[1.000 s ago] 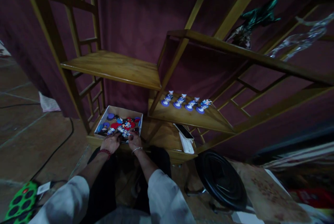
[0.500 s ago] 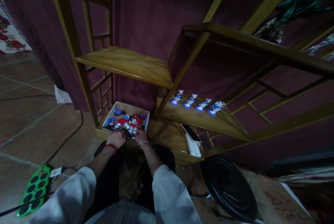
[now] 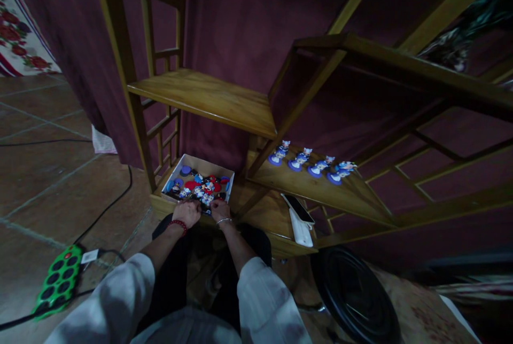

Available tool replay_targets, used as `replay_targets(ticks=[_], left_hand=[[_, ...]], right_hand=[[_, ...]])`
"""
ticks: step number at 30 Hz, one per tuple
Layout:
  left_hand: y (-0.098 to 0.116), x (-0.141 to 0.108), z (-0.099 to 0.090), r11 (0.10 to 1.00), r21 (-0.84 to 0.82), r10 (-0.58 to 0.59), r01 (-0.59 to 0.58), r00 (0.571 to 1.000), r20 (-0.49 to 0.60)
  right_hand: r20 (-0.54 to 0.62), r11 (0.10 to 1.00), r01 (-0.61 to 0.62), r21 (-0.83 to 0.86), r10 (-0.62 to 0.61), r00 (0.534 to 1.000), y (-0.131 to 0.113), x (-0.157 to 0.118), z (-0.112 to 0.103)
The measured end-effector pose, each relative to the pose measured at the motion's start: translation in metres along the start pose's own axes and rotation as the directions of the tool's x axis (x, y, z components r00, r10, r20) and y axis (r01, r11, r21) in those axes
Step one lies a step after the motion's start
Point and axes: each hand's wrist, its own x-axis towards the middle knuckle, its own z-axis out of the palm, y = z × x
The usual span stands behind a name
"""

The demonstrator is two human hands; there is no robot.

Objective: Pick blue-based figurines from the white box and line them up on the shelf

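A shallow cardboard box sits on the low left shelf, filled with small figurine parts in red, white, blue and black, with several purple discs. My left hand, with a red bead bracelet on the wrist, is at the box's front edge with its fingers curled. My right hand, a silver bangle on its wrist, is close beside it, fingers pinched together. Something small and dark shows between the two hands, too dim to name. My fingertips are partly hidden behind the knuckles.
Several figurines on purple bases stand in a row on the middle shelf. A phone lies on a white item on the lower shelf. A black round stool is at right, a green power strip on the floor at left.
The whole view has shifted slightly, so the shelf and box appear a little further right. My hands stay together at the box's front edge, fingers still curled.
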Motion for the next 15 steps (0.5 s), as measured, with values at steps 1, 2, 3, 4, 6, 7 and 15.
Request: replay_targets(ticks=[1, 2, 3, 4, 6, 7, 15], left_hand=[[0.001, 0.000, 0.000, 1.000, -0.001, 0.000, 0.000, 1.000, 0.003], [0.002, 0.001, 0.000, 1.000, -0.006, 0.000, 0.000, 1.000, 0.005], [0.003, 0.001, 0.000, 1.000, -0.012, -0.002, 0.002, 1.000, 0.007], [0.004, 0.002, 0.000, 1.000, -0.020, -0.005, 0.005, 1.000, 0.009], [0.004, 0.003, 0.000, 0.999, -0.034, -0.007, 0.008, 1.000, 0.015], [0.004, 0.003, 0.000, 0.999, -0.039, -0.011, 0.011, 1.000, 0.019], [-0.002, 0.013, 0.001, 0.991, -0.108, -0.072, 0.078, 0.995, 0.064]], right_hand=[[-0.002, 1.000, 0.007, -0.012, -0.007, 1.000, 0.000, 0.000, 0.001], [-0.003, 1.000, 0.013, -0.027, -0.013, 1.000, 0.000, 0.001, 0.002], [-0.001, 0.999, 0.016, -0.044, -0.016, 1.000, 0.000, 0.001, 0.003], [0.003, 0.998, 0.018, -0.061, -0.018, 1.000, 0.000, 0.001, 0.003], [0.022, 0.996, 0.024, -0.089, -0.022, 1.000, -0.002, 0.002, 0.003], [0.031, 0.995, 0.030, -0.097, -0.027, 0.999, -0.003, 0.003, 0.003], [-0.009, 0.988, 0.106, -0.116, -0.107, 0.994, -0.011, 0.012, -0.001]])
